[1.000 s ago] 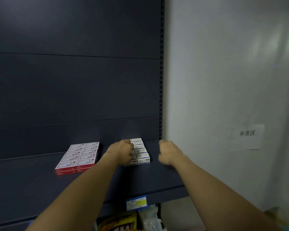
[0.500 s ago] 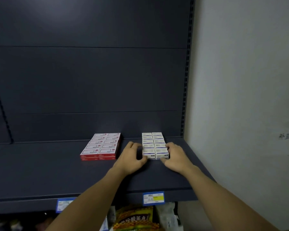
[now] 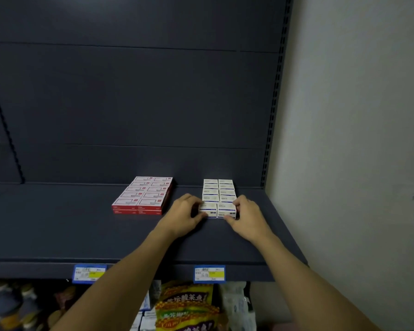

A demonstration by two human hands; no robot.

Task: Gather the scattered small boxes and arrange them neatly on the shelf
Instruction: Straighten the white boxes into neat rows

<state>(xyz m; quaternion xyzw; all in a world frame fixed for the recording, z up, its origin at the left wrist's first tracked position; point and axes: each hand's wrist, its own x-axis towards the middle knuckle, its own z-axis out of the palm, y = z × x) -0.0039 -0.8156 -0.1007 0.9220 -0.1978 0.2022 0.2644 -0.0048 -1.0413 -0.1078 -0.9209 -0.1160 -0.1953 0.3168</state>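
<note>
The left hand (image 3: 185,216) curls its fingers round the left end of the block of small white cardboard boxes with blue print (image 3: 219,198), thumb under the front face of the nearest box, while the right hand (image 3: 245,217) mirrors it on the right end, fingertips hooked over the top edge and thumb at the lower front corner; both hands grasp the front pair of boxes. Half a second ago the hands lay flatter against the sides of the block, and a second ago the right hand was a loose fist clear of it; the white boxes sit in the same two-column row as before. Both forearms reach up and forward from the bottom of the view, wrists just above the dark grey metal shelf (image 3: 81,235). The block stands near the back panel, toward the right of the shelf, apart from the flat stack of red-and-white cardboard boxes (image 3: 144,195) to its left. Bare shelf runs wide on the left and in front; the white wall (image 3: 356,115) closes the right side. Two blue-and-yellow price labels (image 3: 209,273) hang on the front lip.
</note>
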